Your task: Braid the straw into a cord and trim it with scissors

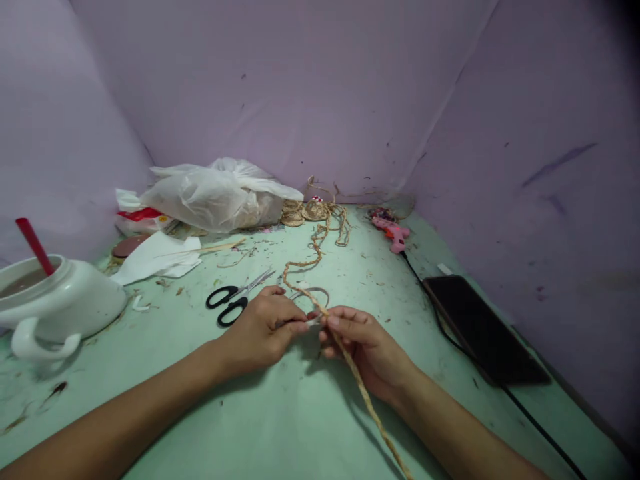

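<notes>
A tan braided cord [367, 403] runs from the back of the table, through my fingers, and off the bottom of the view. Between thumb and fingertips, my right hand [363, 340] grips this cord. My left hand [267, 327] is closed in a pinch right beside it, at a small whitish thin piece [313, 321] that touches or nearly touches the cord; its kind is too small to tell. Just behind the hands a thin pale loop [326, 293] curves over the table. Black-handled scissors [235, 300] lie slightly open to the left of my left hand.
A white cup [95, 293] with a red stick stands at left, near white paper [160, 257]. Behind are a plastic bag [215, 197] and woven tan pieces [315, 211]. On the right lie a pink glue gun [395, 233], a black cable [537, 430] and a phone [483, 327].
</notes>
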The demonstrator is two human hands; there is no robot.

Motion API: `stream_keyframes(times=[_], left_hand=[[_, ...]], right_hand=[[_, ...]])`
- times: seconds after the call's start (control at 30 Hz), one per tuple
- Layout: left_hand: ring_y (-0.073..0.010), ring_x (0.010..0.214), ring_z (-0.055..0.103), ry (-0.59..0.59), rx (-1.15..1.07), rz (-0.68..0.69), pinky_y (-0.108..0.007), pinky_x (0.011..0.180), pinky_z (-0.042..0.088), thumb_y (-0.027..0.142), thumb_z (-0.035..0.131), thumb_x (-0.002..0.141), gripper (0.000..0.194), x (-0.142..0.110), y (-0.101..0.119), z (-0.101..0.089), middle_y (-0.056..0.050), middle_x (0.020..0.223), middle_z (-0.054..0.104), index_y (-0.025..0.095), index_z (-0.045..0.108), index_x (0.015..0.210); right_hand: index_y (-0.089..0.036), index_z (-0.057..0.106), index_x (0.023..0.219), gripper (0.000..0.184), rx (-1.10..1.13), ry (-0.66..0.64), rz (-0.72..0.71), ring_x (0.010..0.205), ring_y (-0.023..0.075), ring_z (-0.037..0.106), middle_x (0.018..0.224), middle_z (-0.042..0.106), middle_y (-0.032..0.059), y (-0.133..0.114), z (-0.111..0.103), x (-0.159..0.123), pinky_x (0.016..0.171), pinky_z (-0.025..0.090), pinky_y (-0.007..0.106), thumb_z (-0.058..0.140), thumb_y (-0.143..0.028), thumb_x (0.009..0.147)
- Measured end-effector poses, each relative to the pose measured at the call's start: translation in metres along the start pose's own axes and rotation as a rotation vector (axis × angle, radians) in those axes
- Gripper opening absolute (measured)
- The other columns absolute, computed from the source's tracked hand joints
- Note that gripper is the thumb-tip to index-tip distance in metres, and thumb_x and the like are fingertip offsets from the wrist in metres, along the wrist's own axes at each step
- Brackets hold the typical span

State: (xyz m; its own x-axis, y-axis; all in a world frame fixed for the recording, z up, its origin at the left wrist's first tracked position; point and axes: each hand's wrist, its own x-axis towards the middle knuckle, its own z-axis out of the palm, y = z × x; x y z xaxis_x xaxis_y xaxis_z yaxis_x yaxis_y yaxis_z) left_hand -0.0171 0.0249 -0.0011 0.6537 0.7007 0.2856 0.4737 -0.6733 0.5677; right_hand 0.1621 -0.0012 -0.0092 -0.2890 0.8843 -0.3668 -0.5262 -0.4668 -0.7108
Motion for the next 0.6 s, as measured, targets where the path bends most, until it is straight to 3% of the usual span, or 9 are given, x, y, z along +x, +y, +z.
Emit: stream_keyframes(times=[0.17, 0.3, 0.47, 0.6], left_hand=[[-0.0101, 0.065, 0.054, -0.026, -0.005, 0.003, -0.033, 0.087, 0.029, 0.019, 0.047, 0.079, 0.016, 0.003, 0.001, -0.002, 0.002, 0.068, 0.065, 0.017, 0.061, 0.074], [-0.0130, 0.073, 0.055, 0.023, -0.029, 0.044, -0.033, 0.083, 0.033, 0.018, 0.045, 0.080, 0.016, 0.005, -0.006, -0.006, -0.002, 0.076, 0.066, 0.016, 0.061, 0.080], [-0.0111, 0.062, 0.054, 0.089, -0.041, 0.027, -0.032, 0.080, 0.035, 0.019, 0.048, 0.079, 0.015, 0.005, -0.004, 0.001, 0.000, 0.064, 0.064, 0.016, 0.062, 0.073], [-0.0103, 0.058, 0.052, 0.117, -0.036, -0.002, -0.031, 0.080, 0.035, 0.023, 0.051, 0.077, 0.018, 0.005, 0.001, 0.006, 0.002, 0.058, 0.062, 0.016, 0.061, 0.064]], right_hand=[[-0.008, 0.065, 0.067, 0.005, 0.142, 0.060, 0.058, 0.044, 0.0063, 0.057, 0.051, 0.061, 0.0013, -0.010, -0.010, 0.005, 0.048, 0.051, 0.013, 0.060, -0.008, 0.066], [-0.007, 0.064, 0.069, 0.011, 0.252, 0.102, 0.094, 0.045, 0.0063, 0.057, 0.055, 0.062, 0.0016, -0.021, -0.019, 0.009, 0.048, 0.052, 0.013, 0.054, -0.004, 0.066], [-0.009, 0.063, 0.067, 0.004, 0.074, 0.052, -0.010, 0.045, 0.0080, 0.057, 0.054, 0.062, 0.0024, -0.008, -0.005, 0.004, 0.044, 0.051, 0.015, 0.060, -0.009, 0.065], [-0.010, 0.062, 0.066, 0.002, 0.060, 0.014, 0.039, 0.042, 0.0077, 0.056, 0.053, 0.061, 0.0019, -0.001, -0.002, 0.003, 0.044, 0.050, 0.014, 0.061, -0.011, 0.066]])
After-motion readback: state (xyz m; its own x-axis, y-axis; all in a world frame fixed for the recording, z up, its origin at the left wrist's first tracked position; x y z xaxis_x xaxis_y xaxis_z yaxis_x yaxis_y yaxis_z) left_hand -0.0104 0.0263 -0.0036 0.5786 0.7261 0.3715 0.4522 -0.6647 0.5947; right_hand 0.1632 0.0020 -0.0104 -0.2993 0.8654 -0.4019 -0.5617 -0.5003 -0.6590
